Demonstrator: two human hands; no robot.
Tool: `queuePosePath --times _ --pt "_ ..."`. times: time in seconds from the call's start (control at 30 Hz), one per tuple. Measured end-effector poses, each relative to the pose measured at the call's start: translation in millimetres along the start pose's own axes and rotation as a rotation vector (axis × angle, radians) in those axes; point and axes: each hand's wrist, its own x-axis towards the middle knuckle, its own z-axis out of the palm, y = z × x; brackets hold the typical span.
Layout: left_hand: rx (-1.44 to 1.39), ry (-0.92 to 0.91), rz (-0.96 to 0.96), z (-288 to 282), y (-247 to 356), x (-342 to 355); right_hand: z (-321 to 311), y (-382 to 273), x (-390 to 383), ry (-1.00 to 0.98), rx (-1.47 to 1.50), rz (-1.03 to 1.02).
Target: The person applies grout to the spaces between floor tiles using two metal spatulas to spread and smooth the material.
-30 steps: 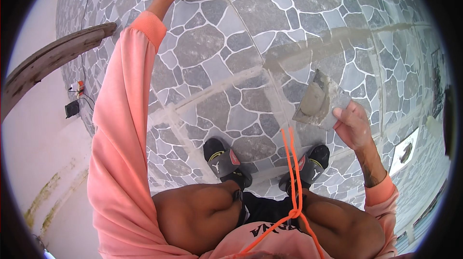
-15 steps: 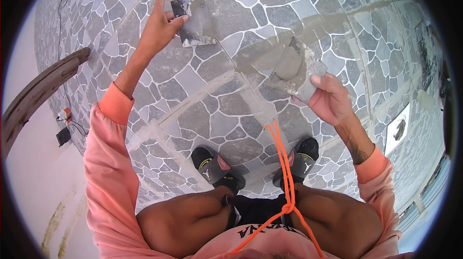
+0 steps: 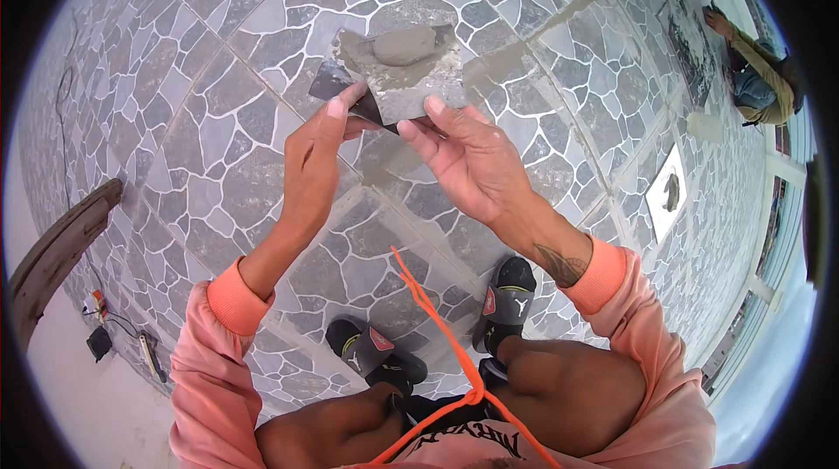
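Note:
My left hand [image 3: 316, 154] is closed on a thin dark flat scraper plate [image 3: 332, 82], thumb on top and fingers beneath. My right hand [image 3: 476, 159] pinches the near edge of a square grey plate [image 3: 437, 84] smeared with wet paste. On the far part of that plate sits a smooth lump of grey mortar-like paste [image 3: 405, 47]. The two plates overlap in front of me, the grey one over part of the dark one, just above the stone-patterned tile floor [image 3: 236, 132]. Whether they touch I cannot tell.
Grey filled joints [image 3: 564, 19] run between the tiles. Another person [image 3: 765, 84] reaches toward the floor at the upper right. A white square piece [image 3: 669, 194] with a dark object lies on the right. A curved wooden beam [image 3: 65, 246] and cords with an orange-and-white plug [image 3: 96, 301] are at the left.
My hands have come together; the dark plate has left the floor area at the left and now meets the grey plate, which moved left. The view has shifted, and another person shows at the upper right.

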Motion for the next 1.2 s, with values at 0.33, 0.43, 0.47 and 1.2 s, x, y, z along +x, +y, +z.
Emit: queuePosePath --times 0.33,0.43,0.47,1.2 --pt "0.037 -0.24 0.005 56.3 36.7 11.0 25.6 -31.5 -56.8 0.222 -0.232 -0.18" --pt "-0.115 -0.246 -0.007 64.4 61.6 11.7 28.4 -51.2 -86.8 0.223 -0.431 -0.174" --pt "-0.106 -0.241 0.002 64.5 68.8 10.7 26.4 -57.4 -98.4 0.334 -0.528 -0.15" --pt "-0.158 0.158 0.0 -90.6 161.3 -51.1 103.5 -108.3 8.4 -0.07 -1.028 -0.209"
